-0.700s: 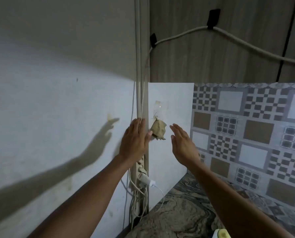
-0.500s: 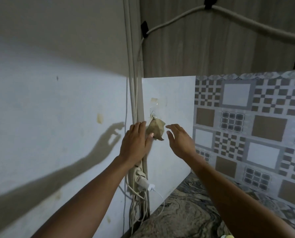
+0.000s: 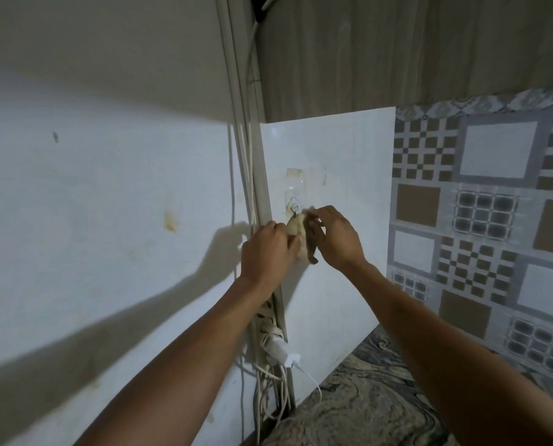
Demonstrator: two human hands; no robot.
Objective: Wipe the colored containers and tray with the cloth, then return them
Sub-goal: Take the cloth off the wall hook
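A small tan cloth (image 3: pixel 296 227) hangs from a clear stick-on hook (image 3: pixel 293 206) on the white wall panel. Both hands are on it. My left hand (image 3: pixel 267 252) grips the cloth's left side from below. My right hand (image 3: pixel 334 238) pinches the cloth's upper right part close to the hook, and a darker corner of the cloth hangs down between the two hands. No colored containers or tray are in view.
A vertical cable conduit (image 3: pixel 255 188) runs down the wall corner to a power strip (image 3: pixel 270 329) with a white charger (image 3: pixel 283 352) plugged in. The patterned counter (image 3: pixel 365 400) lies below right, under a checkered tile backsplash (image 3: pixel 494 220).
Both hands were open beside the hanging cloth; now they have closed on it from either side. The view has shifted closer and slightly down.
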